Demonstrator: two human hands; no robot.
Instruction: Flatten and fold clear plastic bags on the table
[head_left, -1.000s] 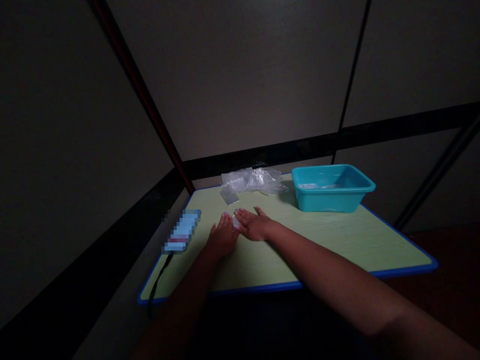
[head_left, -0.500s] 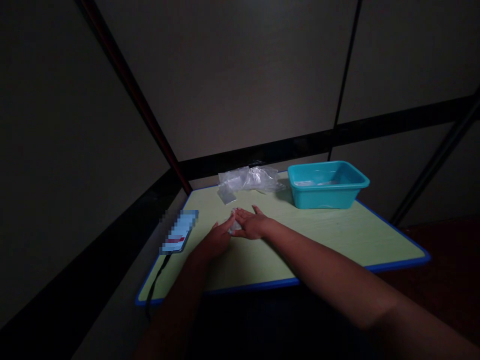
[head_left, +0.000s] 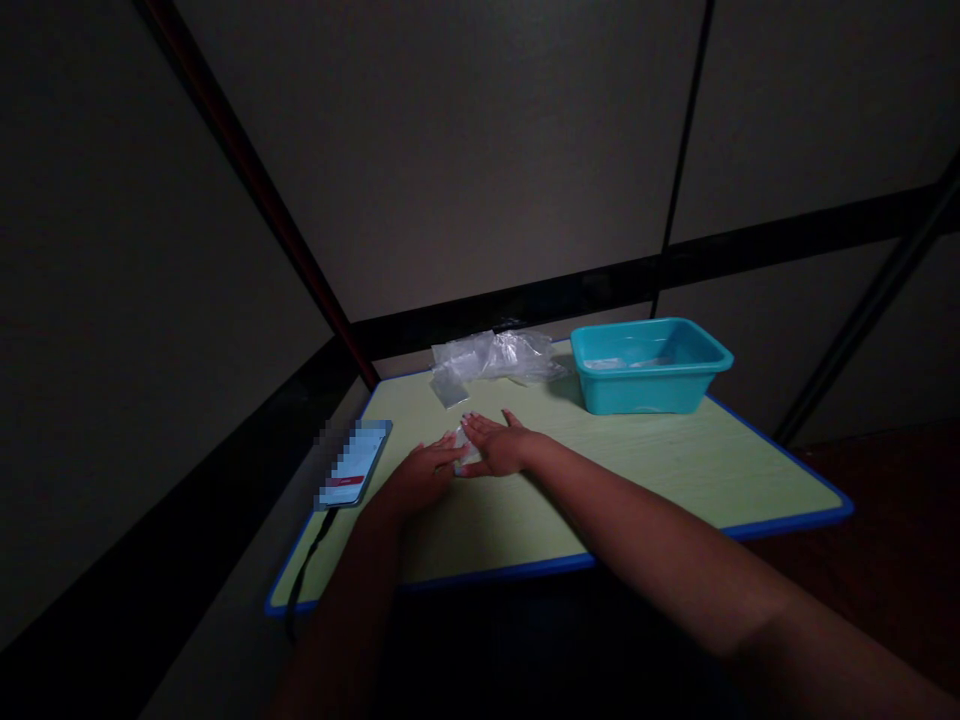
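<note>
A small clear plastic packet (head_left: 469, 455) lies on the pale green table (head_left: 645, 470), partly covered by my hands. My right hand (head_left: 496, 447) rests flat over it with the fingers spread and the thumb at its near edge. My left hand (head_left: 429, 470) is at the packet's left side, palm down, its fingers stretched out and its thumb reaching toward the packet. Behind the hands lies a heap of clear plastic bags (head_left: 502, 357), with one small flat bag (head_left: 450, 387) at its front left.
At the right back of the table stands a turquoise basin (head_left: 649, 390) with some clear plastic inside. A phone (head_left: 356, 465) with a dark strap (head_left: 306, 570) lies by the left edge. Panelled walls (head_left: 480, 180) rise behind and to the left.
My left hand has moved a little left and its fingers have spread out flatter. My right hand stays over the packet. The whole view has shifted slightly.
</note>
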